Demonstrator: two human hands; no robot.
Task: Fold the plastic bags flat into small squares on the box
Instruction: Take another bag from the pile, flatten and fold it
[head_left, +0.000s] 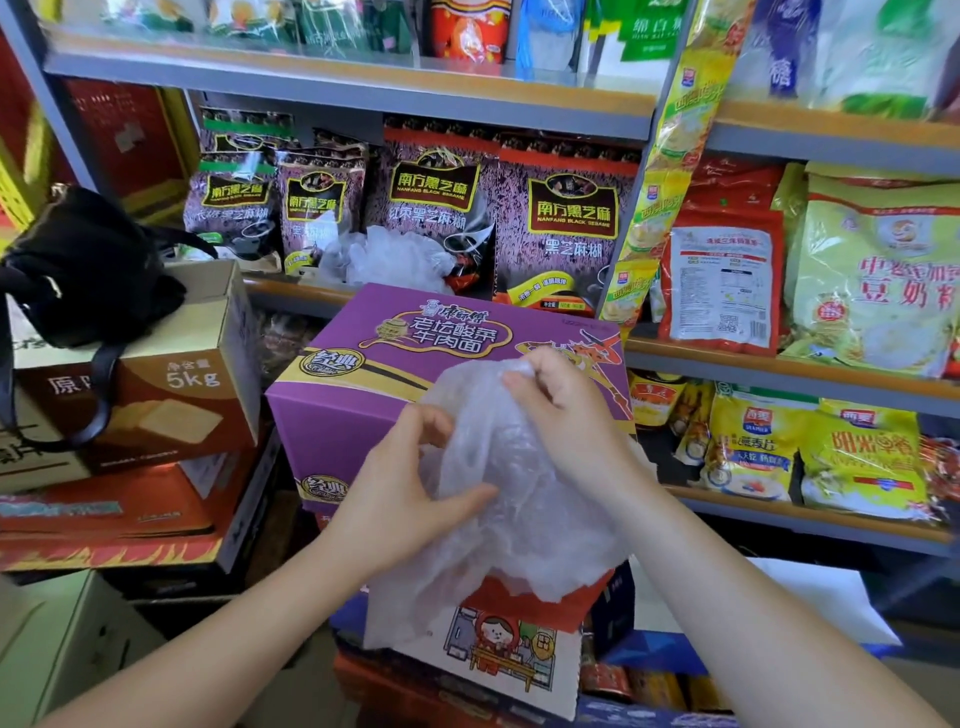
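A crumpled clear plastic bag (511, 514) hangs in front of the purple noodle box (363, 364), held up in the air over the box's near edge. My left hand (410, 478) pinches the bag's left side between thumb and fingers. My right hand (566, 410) grips the bag's top edge with curled fingers. Behind the box, a heap of more clear plastic bags (384, 257) lies on the shelf in front of the black sesame packets.
A black handbag (83, 265) rests on a brown 5kg carton (176, 395) at the left, above stacked red boxes. Shelves (779, 364) of food packets fill the back and right. A red and white illustrated box (498, 649) stands below the bag.
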